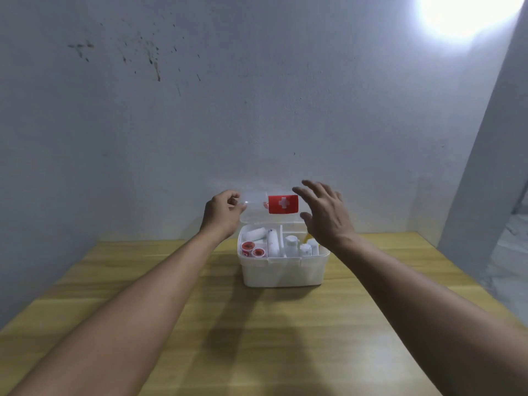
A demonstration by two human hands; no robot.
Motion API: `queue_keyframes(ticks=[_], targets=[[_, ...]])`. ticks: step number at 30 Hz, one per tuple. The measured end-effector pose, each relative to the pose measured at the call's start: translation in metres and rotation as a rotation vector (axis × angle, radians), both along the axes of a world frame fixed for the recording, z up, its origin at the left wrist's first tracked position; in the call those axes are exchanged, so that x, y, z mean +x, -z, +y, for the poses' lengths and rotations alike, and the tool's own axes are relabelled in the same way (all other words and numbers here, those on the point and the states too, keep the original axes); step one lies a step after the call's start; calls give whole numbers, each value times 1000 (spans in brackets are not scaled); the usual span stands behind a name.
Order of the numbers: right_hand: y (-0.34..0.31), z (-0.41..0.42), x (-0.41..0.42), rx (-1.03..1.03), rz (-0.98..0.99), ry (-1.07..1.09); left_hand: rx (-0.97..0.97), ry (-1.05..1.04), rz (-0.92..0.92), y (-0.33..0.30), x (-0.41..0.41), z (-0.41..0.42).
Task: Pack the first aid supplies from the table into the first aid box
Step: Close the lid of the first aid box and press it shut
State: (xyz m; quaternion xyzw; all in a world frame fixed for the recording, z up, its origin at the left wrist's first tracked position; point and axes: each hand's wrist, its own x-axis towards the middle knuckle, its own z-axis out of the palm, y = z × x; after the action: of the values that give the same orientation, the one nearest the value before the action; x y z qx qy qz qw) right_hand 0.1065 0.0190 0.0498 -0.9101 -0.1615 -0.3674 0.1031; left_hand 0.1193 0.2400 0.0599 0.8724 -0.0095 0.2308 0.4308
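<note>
A white first aid box stands on the wooden table near the wall. Its clear lid, with a red cross label, stands raised behind it. Inside lie rolled bandages, red-centred tape rolls and small white bottles. My left hand grips the lid's left edge with its fingers. My right hand hovers with spread fingers at the lid's right side, above the box's right end, holding nothing.
The wooden table runs from me to a stained grey wall. A grey pillar rises past the table's right edge. A bright light glares at the top right.
</note>
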Motion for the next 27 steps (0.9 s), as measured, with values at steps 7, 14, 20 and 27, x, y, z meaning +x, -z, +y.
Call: queue_keyframes(ticks=[7,14,20,27], targets=[[3,-2,-2,-69,16,-64,29,18,-4,11,-13,0],[18,-9,-17,-167,27,-105,65,55,20,21,-26,4],[35,-16,-37,-233,72,-124,127,99,50,39,-39,6],[55,-20,-55,-265,234,-110,381,170,51,56,-56,-3]])
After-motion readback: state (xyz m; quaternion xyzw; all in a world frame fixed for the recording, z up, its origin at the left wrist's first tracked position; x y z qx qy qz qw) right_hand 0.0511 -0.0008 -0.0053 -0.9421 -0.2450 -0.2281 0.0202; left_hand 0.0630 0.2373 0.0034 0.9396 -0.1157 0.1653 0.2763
